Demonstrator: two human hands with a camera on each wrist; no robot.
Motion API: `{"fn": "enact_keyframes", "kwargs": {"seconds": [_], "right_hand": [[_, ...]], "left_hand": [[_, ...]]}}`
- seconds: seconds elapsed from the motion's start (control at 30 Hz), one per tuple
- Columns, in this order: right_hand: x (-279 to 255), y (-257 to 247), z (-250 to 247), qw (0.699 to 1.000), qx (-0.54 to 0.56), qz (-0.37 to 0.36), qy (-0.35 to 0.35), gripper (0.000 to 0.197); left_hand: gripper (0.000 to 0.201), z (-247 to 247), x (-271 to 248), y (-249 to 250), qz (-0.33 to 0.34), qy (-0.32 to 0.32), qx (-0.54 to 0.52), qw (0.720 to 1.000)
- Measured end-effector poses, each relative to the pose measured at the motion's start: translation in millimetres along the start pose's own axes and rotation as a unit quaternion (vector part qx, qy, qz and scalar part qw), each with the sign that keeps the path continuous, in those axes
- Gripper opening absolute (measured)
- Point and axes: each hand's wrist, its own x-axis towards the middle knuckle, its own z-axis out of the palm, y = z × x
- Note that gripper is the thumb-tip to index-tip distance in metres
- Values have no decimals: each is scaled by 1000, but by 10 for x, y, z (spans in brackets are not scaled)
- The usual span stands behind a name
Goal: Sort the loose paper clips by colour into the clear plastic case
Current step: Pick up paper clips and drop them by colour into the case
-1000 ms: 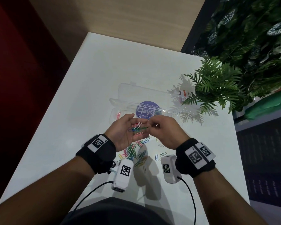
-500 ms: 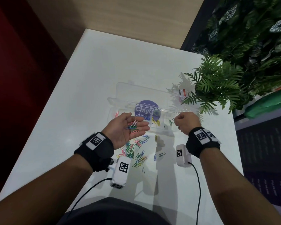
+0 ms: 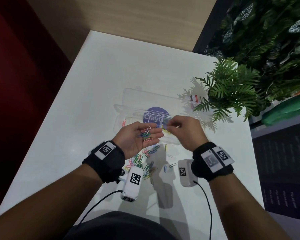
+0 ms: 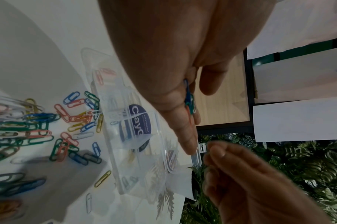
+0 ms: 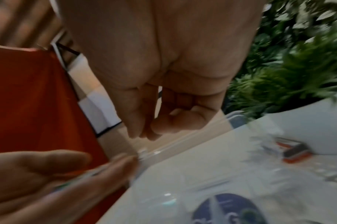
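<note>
Right now the left hand (image 3: 139,135) lies palm up with a few paper clips (image 3: 146,134) resting on its straight fingers, just in front of the open clear case (image 3: 128,103). The right hand (image 3: 185,130) hovers over the case with fingertips pinched together; whether they hold a clip I cannot tell. More loose clips (image 3: 144,161) lie scattered on the white table (image 3: 93,84) below both hands.

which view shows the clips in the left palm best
The head view: the clips lie spread on the open left hand, white, green and pink distinct. The left wrist view catches them edge-on behind the fingers. The right wrist view shows only a blurred green streak.
</note>
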Motion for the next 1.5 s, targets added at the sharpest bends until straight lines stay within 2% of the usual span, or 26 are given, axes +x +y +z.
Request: {"fn": "enact_keyframes", "kwargs": {"seconds": [0.1, 0.23, 0.43, 0.57, 0.77, 0.9, 1.1, 1.27, 1.5], "right_hand": [[-135, -243, 116, 998, -3, -43, -54, 8], [-170, -369, 221, 990, -94, -71, -73, 20], [-166, -424, 306, 981, -161, -83, -72, 17], [-149, -426, 341, 967, -204, -110, -104, 21], [-166, -370, 324, 963, -195, -131, -132, 18], [-173, -334, 304, 969, -162, -147, -115, 14], [-170, -254, 174, 994, -45, -84, -59, 5], [-220, -303, 194, 983, -88, -135, -88, 7], [-245, -378, 235, 965, -160, -158, -132, 13]], "left_hand": [[42, 36, 2, -21, 10, -12, -4, 1000], [46, 46, -31, -23, 18, -27, 18, 999], [31, 23, -55, -30, 33, -23, 66, 997], [25, -13, -51, -53, 36, -14, 107, 994], [26, -35, -37, -79, 30, 12, 111, 993], [25, -23, -48, -67, 26, 9, 87, 996], [17, -10, -51, -25, 11, 6, 32, 999], [18, -11, -28, -35, 10, -7, 38, 999], [28, -28, -5, -53, -3, 4, 56, 998]]}}
